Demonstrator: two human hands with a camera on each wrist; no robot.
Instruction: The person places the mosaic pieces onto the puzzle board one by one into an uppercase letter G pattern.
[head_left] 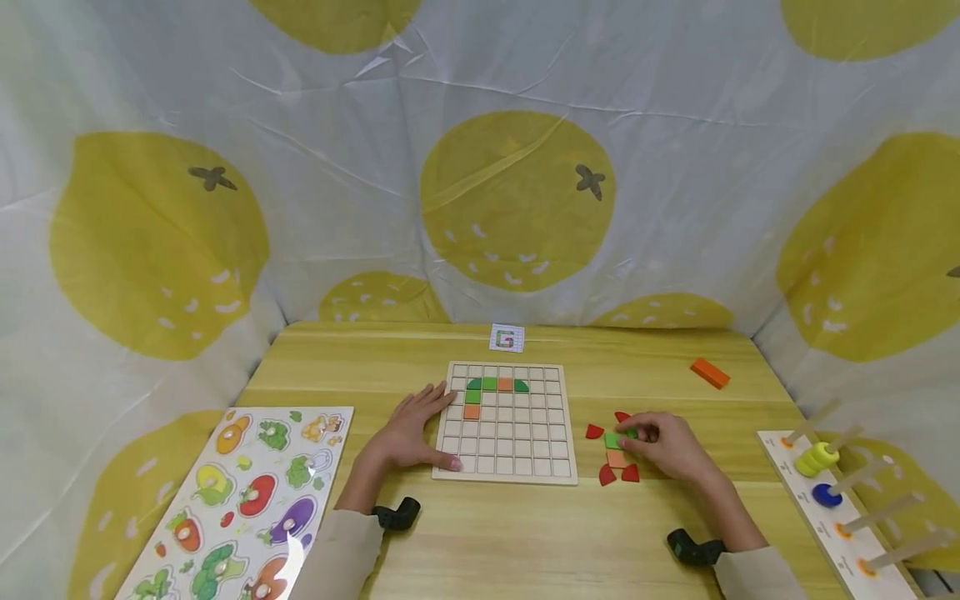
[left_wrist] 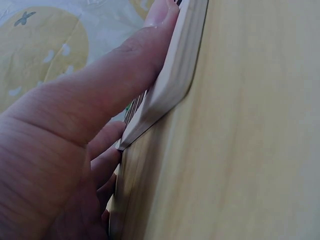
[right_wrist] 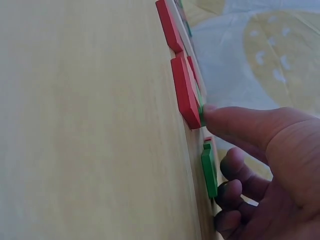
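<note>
Right hand [head_left: 667,446] covers part of the loose tile cluster; a green square tile [head_left: 612,440] sits half under its fingertips, so the grip can't be judged in the head view. In the right wrist view the green tile [right_wrist: 209,170] is seen edge-on and blurred, contact with the fingers unclear. Left hand [head_left: 408,433] hides the left edge of the grid board [head_left: 525,471]; in the left wrist view only the board's corner [left_wrist: 172,80] shows, rest cut off. Fruit puzzle [head_left: 247,500] cropped at bottom. Peg rack [head_left: 847,517] cropped at lower right corner. Small card [head_left: 507,338] print too small to read.
</note>
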